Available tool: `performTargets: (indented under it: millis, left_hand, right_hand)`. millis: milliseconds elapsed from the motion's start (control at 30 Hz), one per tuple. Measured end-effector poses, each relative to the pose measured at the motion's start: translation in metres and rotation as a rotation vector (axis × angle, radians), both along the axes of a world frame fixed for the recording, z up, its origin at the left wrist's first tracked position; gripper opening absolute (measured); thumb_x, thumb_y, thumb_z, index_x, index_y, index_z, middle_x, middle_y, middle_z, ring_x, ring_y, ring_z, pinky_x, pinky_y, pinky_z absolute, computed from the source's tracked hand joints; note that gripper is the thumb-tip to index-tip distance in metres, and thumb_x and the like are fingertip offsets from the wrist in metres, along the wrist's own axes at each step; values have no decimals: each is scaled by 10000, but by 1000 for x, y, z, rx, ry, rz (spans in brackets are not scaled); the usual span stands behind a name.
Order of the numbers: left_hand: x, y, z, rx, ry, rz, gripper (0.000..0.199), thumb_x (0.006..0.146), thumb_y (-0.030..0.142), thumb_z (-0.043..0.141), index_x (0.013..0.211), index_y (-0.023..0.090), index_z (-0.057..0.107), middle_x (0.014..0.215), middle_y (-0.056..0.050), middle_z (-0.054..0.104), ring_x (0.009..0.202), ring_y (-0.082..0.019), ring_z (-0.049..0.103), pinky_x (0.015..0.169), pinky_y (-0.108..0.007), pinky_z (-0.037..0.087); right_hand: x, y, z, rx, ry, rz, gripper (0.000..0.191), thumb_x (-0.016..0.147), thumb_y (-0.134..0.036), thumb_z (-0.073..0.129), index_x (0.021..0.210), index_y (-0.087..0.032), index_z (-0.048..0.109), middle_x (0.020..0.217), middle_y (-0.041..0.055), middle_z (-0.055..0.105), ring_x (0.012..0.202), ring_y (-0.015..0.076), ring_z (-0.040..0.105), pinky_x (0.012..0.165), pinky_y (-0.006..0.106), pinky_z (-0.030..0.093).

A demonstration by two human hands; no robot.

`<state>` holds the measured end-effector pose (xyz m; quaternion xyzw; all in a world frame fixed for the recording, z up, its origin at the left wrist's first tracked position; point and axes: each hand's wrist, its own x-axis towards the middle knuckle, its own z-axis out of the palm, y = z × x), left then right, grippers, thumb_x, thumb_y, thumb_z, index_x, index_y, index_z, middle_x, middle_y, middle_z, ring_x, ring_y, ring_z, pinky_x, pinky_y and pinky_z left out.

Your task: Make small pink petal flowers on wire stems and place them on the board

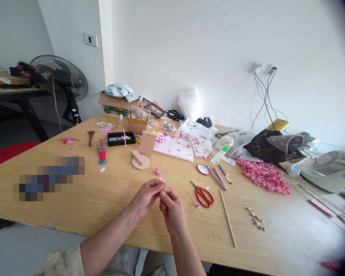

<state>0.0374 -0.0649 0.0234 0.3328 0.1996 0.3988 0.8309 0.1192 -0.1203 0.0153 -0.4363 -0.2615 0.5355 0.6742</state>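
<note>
My left hand and my right hand meet above the table's front part, their thumbs and fingers pinched close together. Between the fingertips rises a small pink silk flower with a pale bead-like spot at its base; its lower end is hidden by my fingers. Right of my hands lie red-handled scissors, partly spread, beside a small spool of pink thread. Beyond my hands, a wooden block rests on a round wooden disc, next to an upright wooden board.
A thin wooden stick, small beige pieces and a pink bead-like heap lie to the right. Pink flowers spread over a white pad. Behind the left side are a red-handled brush and black tray.
</note>
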Motion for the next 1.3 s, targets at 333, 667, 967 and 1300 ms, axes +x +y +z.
performTargets:
  millis: [333, 667, 967, 1300]
  left_hand:
    - [2, 2, -5, 6, 11, 37, 131, 628, 208, 671, 603, 116, 582, 557, 24, 475, 540, -68, 412, 520, -194, 314]
    - [-1, 2, -4, 136, 134, 46, 150, 634, 245, 658, 581, 124, 588, 545, 33, 481, 554, -72, 406, 538, -188, 304]
    - [-4, 3, -4, 165, 177, 71, 157, 648, 259, 653, 587, 123, 605, 568, -6, 556, 526, -74, 439, 528, -190, 340]
    - [-9, 4, 2, 190, 225, 50, 178, 647, 283, 655, 593, 126, 589, 554, -5, 557, 483, -61, 404, 459, -181, 284]
  right_hand:
    - [-3, 0, -3, -23, -57, -13, 187, 651, -311, 628, 636, -165, 511, 443, -88, 327, 394, 36, 191, 388, 199, 103]
    - [3, 1, -16, -17, -201, -59, 155, 635, -304, 631, 650, -172, 550, 477, -79, 382, 396, 36, 237, 382, 190, 143]
    - [14, -4, -25, -106, -543, -67, 162, 649, -334, 568, 625, -176, 549, 507, -52, 441, 396, 56, 312, 388, 189, 241]
    - [125, -56, -8, -521, -1485, -434, 204, 707, -382, 477, 657, -218, 588, 587, 14, 587, 505, 152, 511, 463, 235, 311]
